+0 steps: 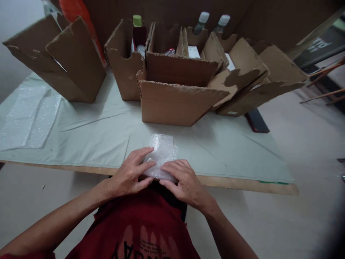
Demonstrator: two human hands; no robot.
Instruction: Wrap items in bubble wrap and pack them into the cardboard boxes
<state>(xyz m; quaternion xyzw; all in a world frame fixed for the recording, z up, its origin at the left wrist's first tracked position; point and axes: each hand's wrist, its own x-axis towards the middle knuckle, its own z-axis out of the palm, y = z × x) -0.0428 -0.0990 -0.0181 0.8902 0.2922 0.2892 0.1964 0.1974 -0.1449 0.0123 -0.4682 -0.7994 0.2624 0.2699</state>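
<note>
A small package wrapped in clear bubble wrap (pixel 163 149) lies at the table's near edge, right in front of me. My left hand (pixel 132 172) rests on its left side with the fingers stretched flat over the wrap. My right hand (pixel 183 180) presses on its near right corner, fingers flat and close together. Both hands hold the wrap down on the package. What is inside the wrap is hidden.
A pale green sheet covers the table (pixel 88 133). Several open cardboard boxes (pixel 175 100) stand along the back, with bottles (pixel 138 28) in some. A sheet of bubble wrap (pixel 29 115) lies flat at the left. A dark red flat object (pixel 257 120) sits at the right.
</note>
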